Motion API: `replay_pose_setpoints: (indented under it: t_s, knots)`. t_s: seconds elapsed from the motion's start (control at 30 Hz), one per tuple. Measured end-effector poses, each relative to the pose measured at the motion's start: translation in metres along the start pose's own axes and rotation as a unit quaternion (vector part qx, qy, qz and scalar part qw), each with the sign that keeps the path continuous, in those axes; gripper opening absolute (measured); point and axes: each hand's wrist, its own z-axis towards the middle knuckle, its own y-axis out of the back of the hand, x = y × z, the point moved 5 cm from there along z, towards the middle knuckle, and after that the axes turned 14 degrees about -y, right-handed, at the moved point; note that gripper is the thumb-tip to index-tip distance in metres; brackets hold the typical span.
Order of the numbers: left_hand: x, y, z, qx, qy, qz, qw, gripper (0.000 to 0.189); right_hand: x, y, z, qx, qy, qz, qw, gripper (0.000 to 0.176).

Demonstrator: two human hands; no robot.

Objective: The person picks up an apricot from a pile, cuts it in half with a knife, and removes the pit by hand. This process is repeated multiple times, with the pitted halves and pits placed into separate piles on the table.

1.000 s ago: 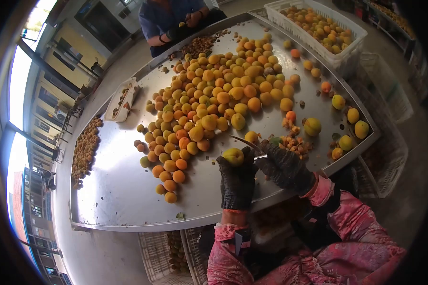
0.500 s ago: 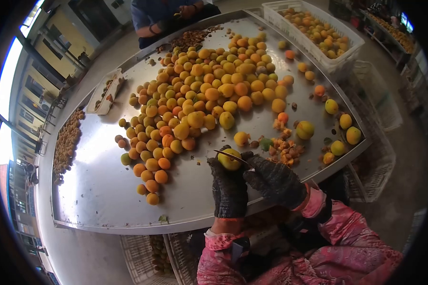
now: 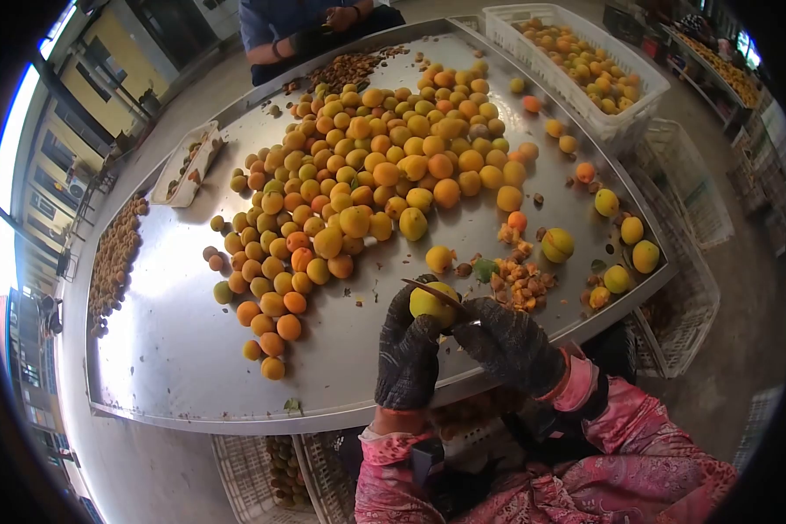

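Both of my hands wear dark knit gloves and meet over the near edge of the metal table. My left hand (image 3: pixel 408 356) is closed around a yellow-green apricot (image 3: pixel 431 306). In my right hand (image 3: pixel 513 348) is a small knife (image 3: pixel 444 297), its thin blade lying across the top of the apricot. Just beyond my right hand sits a heap of split apricot pieces and pits (image 3: pixel 522 284), with a green leaf (image 3: pixel 485 270) beside it. A large pile of whole apricots (image 3: pixel 349 188) spreads over the middle of the table.
The metal table (image 3: pixel 175 349) has a raised rim. A white crate of apricots (image 3: pixel 616 122) stands at its far right. On the left are a small white tray (image 3: pixel 186 166) and a band of pits (image 3: pixel 118 262). Across the table stands another person (image 3: pixel 301 35). Crates (image 3: pixel 262 480) sit below.
The apricot and both hands have shifted slightly, the left hand turning around the fruit. The knife blade now slants more steeply across it. The whole view has moved a little.
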Motion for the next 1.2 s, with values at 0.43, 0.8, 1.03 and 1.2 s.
replay_pose_setpoints:
  t_s: [0.43,0.8,1.03,1.2]
  knots:
    - [-0.024,-0.012,-0.006,0.045,-0.023,0.007,0.999,0.058,0.014,0.001,-0.017,-0.035,0.126,-0.156,0.979,0.025]
    - [-0.015,-0.004,-0.001,0.094,0.041,0.007,0.995,0.050,0.005,0.009,-0.009,0.014,0.262,-0.198,0.944,0.028]
    - [-0.011,-0.021,-0.011,0.004,-0.084,-0.016,0.996,0.049,0.013,-0.006,-0.008,0.024,0.148,-0.196,0.969,0.032]
    - [-0.004,-0.009,-0.013,-0.074,-0.048,-0.035,0.996,0.040,0.015,-0.012,-0.014,-0.091,0.197,-0.151,0.964,0.032]
